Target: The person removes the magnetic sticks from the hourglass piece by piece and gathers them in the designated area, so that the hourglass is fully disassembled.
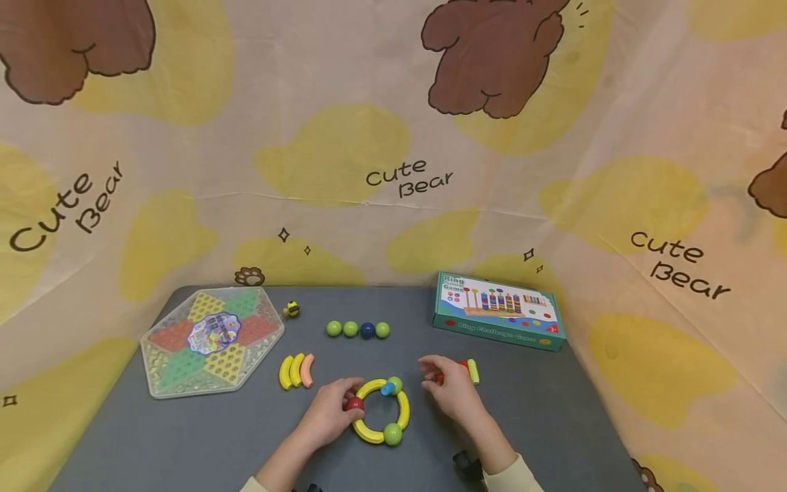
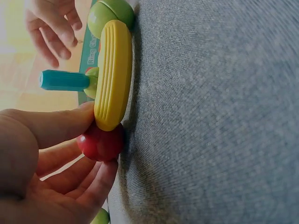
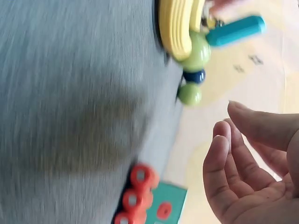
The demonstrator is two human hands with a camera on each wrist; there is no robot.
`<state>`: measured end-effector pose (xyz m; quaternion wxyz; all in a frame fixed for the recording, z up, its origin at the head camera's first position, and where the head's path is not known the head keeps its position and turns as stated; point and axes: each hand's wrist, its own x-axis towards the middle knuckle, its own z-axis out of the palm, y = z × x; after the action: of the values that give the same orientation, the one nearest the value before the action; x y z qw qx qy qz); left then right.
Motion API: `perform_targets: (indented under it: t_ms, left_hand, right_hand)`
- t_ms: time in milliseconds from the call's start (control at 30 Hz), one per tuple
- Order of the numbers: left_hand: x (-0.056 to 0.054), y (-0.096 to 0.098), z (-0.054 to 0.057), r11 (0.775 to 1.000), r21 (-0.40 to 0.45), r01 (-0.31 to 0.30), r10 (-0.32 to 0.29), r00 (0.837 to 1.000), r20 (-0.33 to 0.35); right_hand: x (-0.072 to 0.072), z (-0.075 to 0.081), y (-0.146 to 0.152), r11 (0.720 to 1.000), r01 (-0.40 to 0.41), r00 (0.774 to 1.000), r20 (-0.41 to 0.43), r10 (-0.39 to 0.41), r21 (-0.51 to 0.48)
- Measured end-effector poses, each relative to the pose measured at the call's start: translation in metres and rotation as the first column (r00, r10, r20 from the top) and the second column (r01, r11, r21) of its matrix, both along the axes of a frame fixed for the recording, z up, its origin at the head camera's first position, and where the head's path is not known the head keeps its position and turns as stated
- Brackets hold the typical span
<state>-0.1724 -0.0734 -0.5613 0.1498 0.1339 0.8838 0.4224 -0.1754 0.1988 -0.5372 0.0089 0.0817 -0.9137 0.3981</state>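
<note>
A ring of curved yellow pieces joined by balls lies on the table. Two of its balls are green; one green ball sits at the near side, and a blue peg sticks up from the other. My left hand pinches the red ball at the ring's left, thumb at its joint with a yellow piece. Right of the ring, my right hand hovers with loosely bent fingers and holds nothing. Beside it lie red pieces with holes, partly hidden in the head view, and a yellow-green piece.
Farther back stand three green balls and a dark blue ball in a row. Two yellow curved pieces and a pink curved piece lie left. A hexagonal game board, a small bee figure and a green game box are around them.
</note>
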Motion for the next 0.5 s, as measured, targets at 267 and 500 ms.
perform_targets:
  t_ms: [267, 500]
  left_hand:
    - [-0.002, 0.001, -0.002, 1.0, -0.022, 0.014, -0.014, 1.0, -0.01]
    - [-0.001, 0.002, -0.004, 0.998, -0.049, 0.037, -0.04, 0.997, -0.063]
  right_hand:
    - [-0.001, -0.006, -0.031, 0.987, -0.159, 0.987, 0.037, 0.158, 0.021]
    - [-0.005, -0.012, -0.046, 0.973, -0.195, 0.98, 0.076, 0.186, 0.123]
